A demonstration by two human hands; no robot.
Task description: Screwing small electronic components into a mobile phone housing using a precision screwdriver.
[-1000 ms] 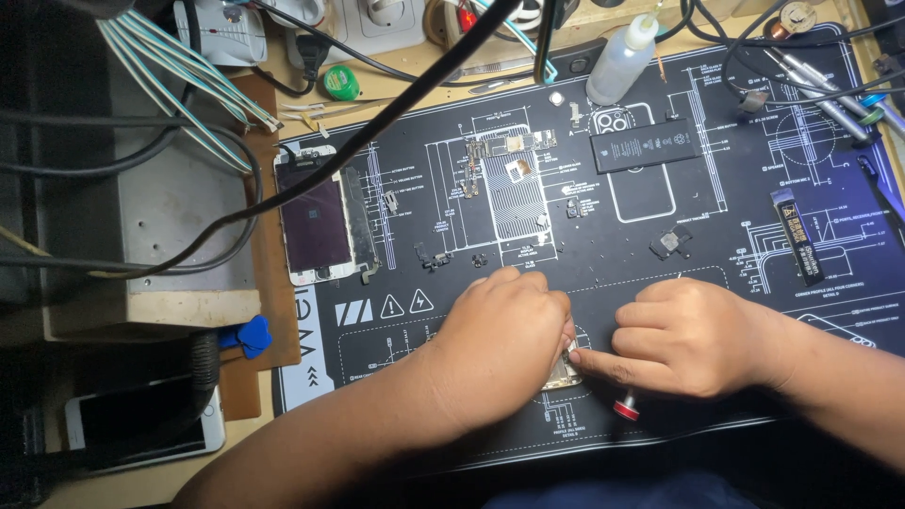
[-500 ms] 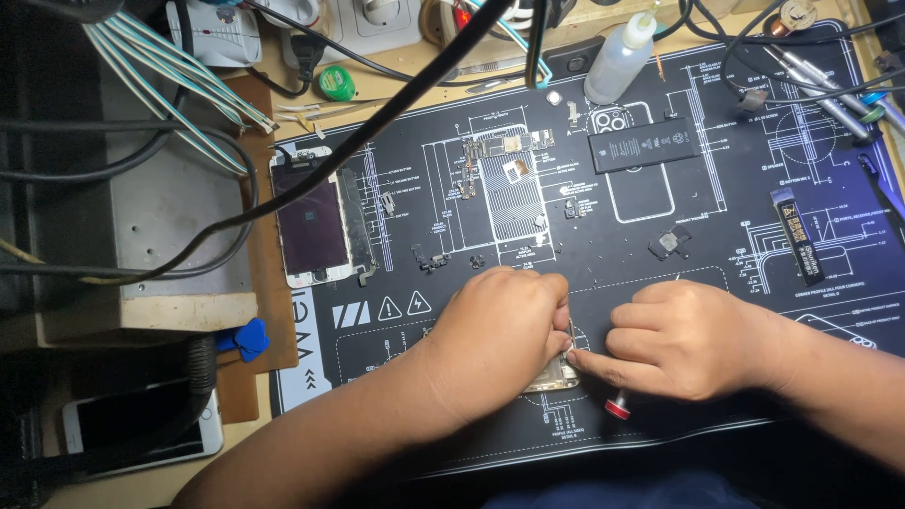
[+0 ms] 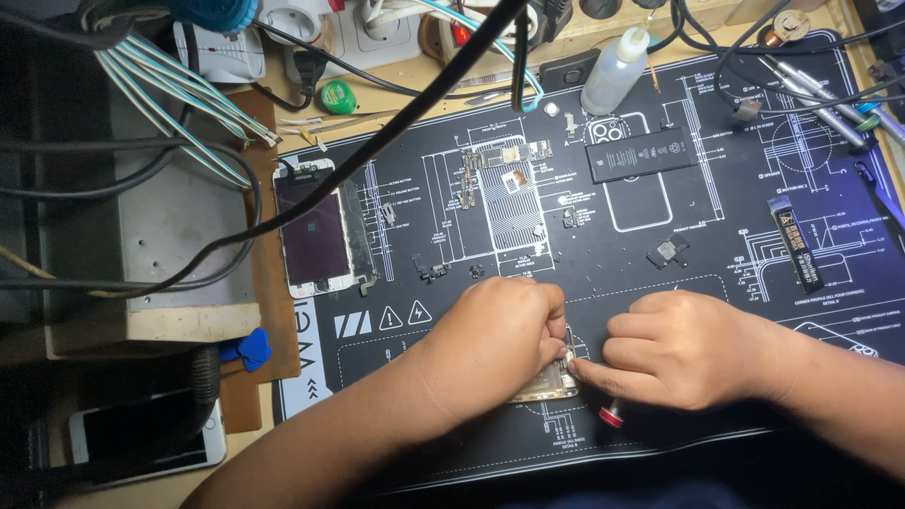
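My left hand [image 3: 498, 337] is curled over a silver phone housing [image 3: 551, 385] lying on the black printed work mat [image 3: 716, 245], pinning it down. My right hand [image 3: 681, 347] presses close against the housing's right edge, gripping a small screwdriver whose red-tipped handle [image 3: 612, 413] sticks out below the fist. Both hands touch at the housing, and most of the housing is hidden beneath them.
A detached phone screen [image 3: 315, 239] lies at the mat's left edge. A black battery [image 3: 641, 154], a circuit board [image 3: 504, 156], small parts, a squeeze bottle [image 3: 613, 72] and metal tools [image 3: 820, 94] sit farther back. Thick cables [image 3: 396, 132] cross overhead. Another phone [image 3: 141, 441] rests lower left beside blue picks [image 3: 247, 347].
Both hands stay over the housing with only slight shifts; the red handle has moved a little under my right hand.
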